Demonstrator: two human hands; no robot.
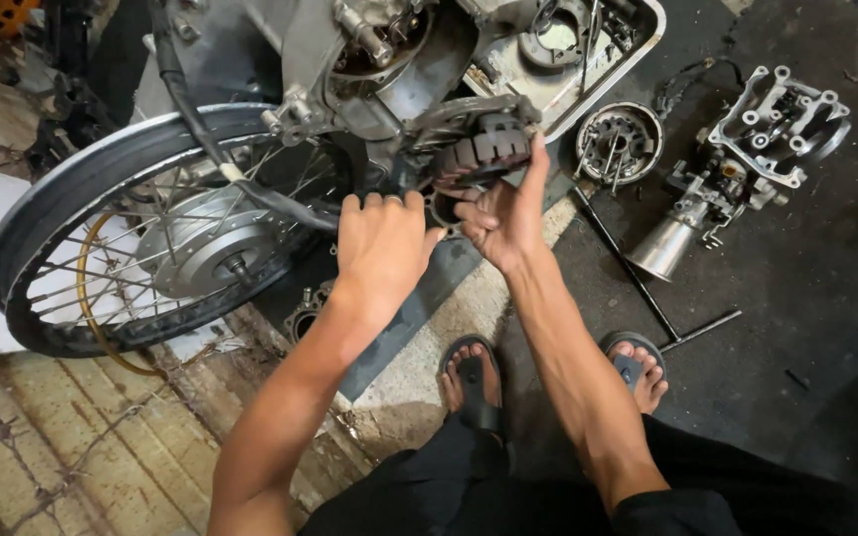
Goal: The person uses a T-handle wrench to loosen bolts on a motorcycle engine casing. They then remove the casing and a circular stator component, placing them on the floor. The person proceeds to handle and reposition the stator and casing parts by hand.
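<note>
Stator coil point(484, 149) gripped by right hand point(504, 218); left hand point(381, 243) curled beside it

Two hands point(381, 243) point(504, 220), two sandals point(474, 377) point(632, 365), one spoked wheel point(151, 228), one tray point(638, 50) (holding parts)

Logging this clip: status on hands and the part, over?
Right hand holds the round stator coil at the engine case. Left hand presses beside it. Black cable runs close by.
</note>
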